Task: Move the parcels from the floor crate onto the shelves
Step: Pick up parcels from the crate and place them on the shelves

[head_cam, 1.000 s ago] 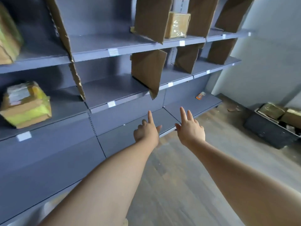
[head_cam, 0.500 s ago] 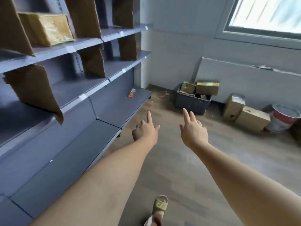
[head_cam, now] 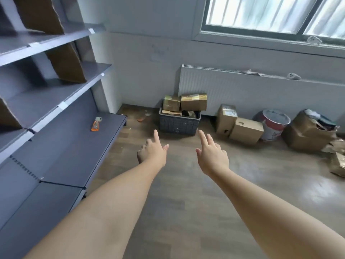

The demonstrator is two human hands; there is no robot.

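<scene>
Right of the floor crate (head_cam: 179, 125), plain cardboard boxes (head_cam: 246, 130) and a paint bucket (head_cam: 274, 126) line the wall; left of it stand grey metal shelves (head_cam: 61, 105). Taped brown parcels (head_cam: 193, 102) heap in its dark lattice plastic. Short of it, my left hand (head_cam: 154, 153) and right hand (head_cam: 212, 157) reach forward, empty, fingers loosely spread.

Two bare arms are all that shows of the person from where I stand. The left forearm (head_cam: 112, 199) is smooth and rounded, broad near the lower edge and narrowing evenly to the wrist. The right forearm (head_cam: 261, 202) has the same shape. Each is uncovered along its whole visible length. The left hand (head_cam: 153, 152) and right hand (head_cam: 212, 157) are bare too, with full backs and short, tapering fingers (head_cam: 202, 137). The nail (head_cam: 166, 146) on the left thumb looks trimmed short, though it is small and a little blurred.
</scene>
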